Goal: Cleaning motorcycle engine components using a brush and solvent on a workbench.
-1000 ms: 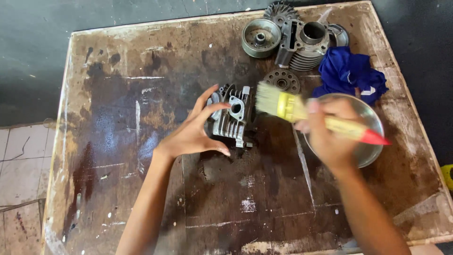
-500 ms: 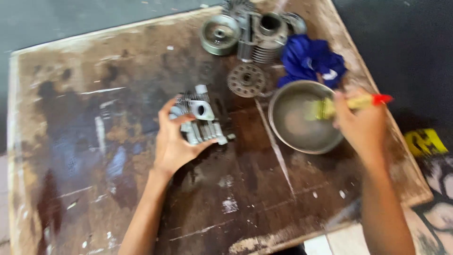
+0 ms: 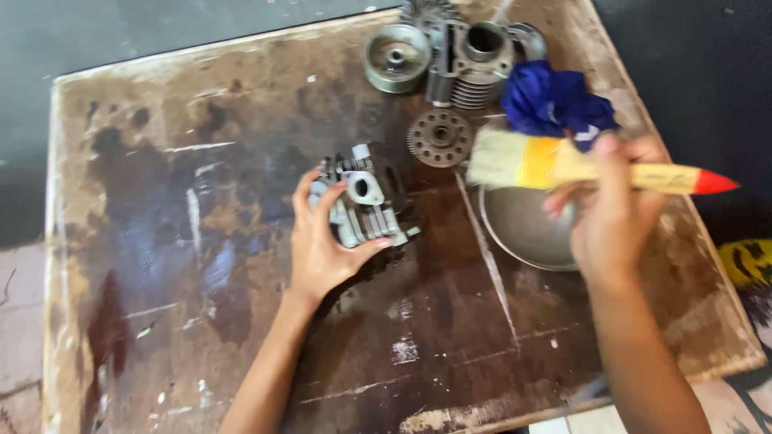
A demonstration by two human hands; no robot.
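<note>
My left hand (image 3: 322, 245) is clamped on the finned cylinder head (image 3: 362, 202), resting on the stained desk (image 3: 161, 241). My right hand (image 3: 607, 217) is closed on the yellow paintbrush (image 3: 563, 165), which half a second ago dipped in the metal bowl (image 3: 523, 229) and now is lifted above its rim, bristles turned toward the cylinder head.

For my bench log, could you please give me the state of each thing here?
Cylinder head: on the board, held by left hand.
Brush: lifted over the bowl, in right hand.
Bowl: upright.
Rag: crumpled.
Gear: lying flat.
</note>
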